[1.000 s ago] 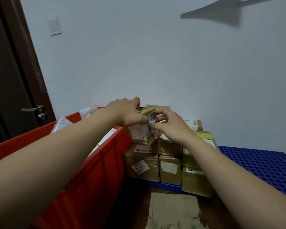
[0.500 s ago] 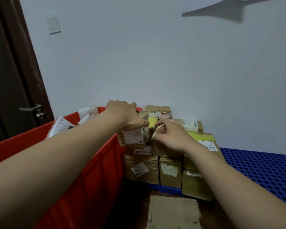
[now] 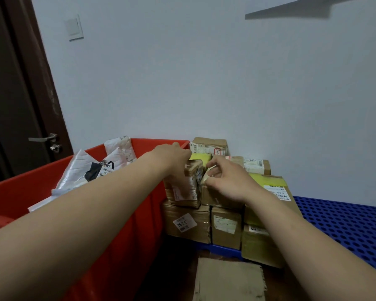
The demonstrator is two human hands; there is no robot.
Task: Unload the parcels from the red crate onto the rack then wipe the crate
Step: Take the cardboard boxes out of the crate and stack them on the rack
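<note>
The red crate [image 3: 122,213] fills the left side and holds white plastic mailer parcels [image 3: 89,170]. To its right, brown cardboard parcels [image 3: 226,227] are stacked on the blue perforated rack [image 3: 345,222]. A small taped brown parcel [image 3: 182,187] sits on the stack's top left, right beside the crate wall. My left hand [image 3: 172,156] lies over its top and grips it. My right hand [image 3: 226,181] rests on the neighbouring brown parcel [image 3: 213,198], its fingers loosely curled at that parcel's top edge and nothing held in them.
A white wall stands close behind the stack. A dark door with a metal handle [image 3: 44,139] is at the left. A flat piece of cardboard [image 3: 228,281] lies on the dark floor in front of the rack. More of the blue rack extends to the right.
The small brown parcel has come down from mid-air onto the top of the stack beside the crate. My right hand has let go of it and shifted to the parcel alongside.
</note>
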